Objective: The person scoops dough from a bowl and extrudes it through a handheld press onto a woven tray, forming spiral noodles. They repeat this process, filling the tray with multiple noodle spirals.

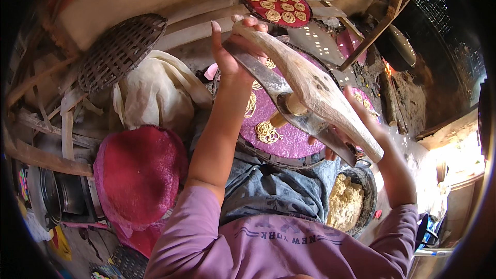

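A two-handled wooden noodle press (315,85) is held up in front of me, tilted down to the right. A short wooden plunger shows between its pale upper bar and the dark, metal-faced lower bar. At the upper left end, my left hand (235,54) is closed round the handles, fingertips over the top. My right hand (367,124) grips the lower right end, its fingers partly hidden behind the bars. Beneath the press lies a round woven tray covered with pink cloth (305,147). A loose nest of yellow noodles (267,132) sits on it, with more strands partly hidden.
A bowl of yellowish dough (345,204) stands by my right leg. Farther off, a red-lined tray (253,4) carries several noodle coils. At left are an upturned basket (124,49), pale cloth (155,93) and a red-covered round tray (139,175). A fire (388,68) glows at far right.
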Demonstrator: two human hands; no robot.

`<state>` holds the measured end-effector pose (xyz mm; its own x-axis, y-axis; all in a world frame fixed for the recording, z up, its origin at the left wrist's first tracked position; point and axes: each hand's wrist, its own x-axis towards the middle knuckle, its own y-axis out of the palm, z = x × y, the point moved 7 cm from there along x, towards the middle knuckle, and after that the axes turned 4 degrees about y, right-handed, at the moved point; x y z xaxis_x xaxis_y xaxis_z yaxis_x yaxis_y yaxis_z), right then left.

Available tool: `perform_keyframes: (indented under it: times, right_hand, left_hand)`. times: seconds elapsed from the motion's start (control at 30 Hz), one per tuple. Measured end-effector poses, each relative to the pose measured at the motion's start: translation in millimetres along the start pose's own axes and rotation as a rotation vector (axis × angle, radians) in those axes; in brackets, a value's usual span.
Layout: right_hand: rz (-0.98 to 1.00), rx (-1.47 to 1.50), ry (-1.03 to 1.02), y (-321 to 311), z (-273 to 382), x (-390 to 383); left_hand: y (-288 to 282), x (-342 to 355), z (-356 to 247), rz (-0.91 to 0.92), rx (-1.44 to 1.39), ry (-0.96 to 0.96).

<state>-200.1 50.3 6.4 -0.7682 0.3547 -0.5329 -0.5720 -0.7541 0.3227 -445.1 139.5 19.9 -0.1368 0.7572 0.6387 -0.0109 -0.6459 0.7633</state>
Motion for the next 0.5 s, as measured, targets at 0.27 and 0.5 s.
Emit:
perform_keyframes:
  times: [0.27,0.5]
  right_hand:
    - [0.572,0.716,-0.157,3,-59,95]
    - [-0.388,-0.852,-0.24,9,-46,96]
  left_hand:
    - [-25,-17,-22,-0.023,-0.118,0.08]
    - [7,-14,-66,0.071,0.077,0.206]
